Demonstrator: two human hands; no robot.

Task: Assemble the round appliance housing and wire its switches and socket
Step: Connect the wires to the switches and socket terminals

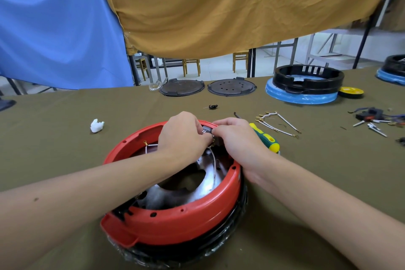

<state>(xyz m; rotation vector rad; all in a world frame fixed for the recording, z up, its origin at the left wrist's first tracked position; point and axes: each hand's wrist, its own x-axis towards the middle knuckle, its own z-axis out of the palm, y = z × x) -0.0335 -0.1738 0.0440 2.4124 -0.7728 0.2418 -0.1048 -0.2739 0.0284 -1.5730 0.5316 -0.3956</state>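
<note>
The red round housing (175, 221) sits nearest the viewer on the olive-covered tabletop (65, 160), stacked on a black plastic-wrapped ring (219, 245), with a shiny metal plate (206, 182) showing inside it. At the housing's far rim both hands meet over a small black switch part (207, 130): the left hand (184, 136) curls its fingers round it, and the right hand (238, 138) pinches at it from the other side. A white wire (213, 160) hangs down below them into the housing. Just beside the right hand lies a green and yellow screwdriver (266, 138). Farther off are loose white wires (278, 124), a white crumpled scrap (97, 125), two dark round lids (182, 87), and a black housing (309, 80) on a blue base.
</note>
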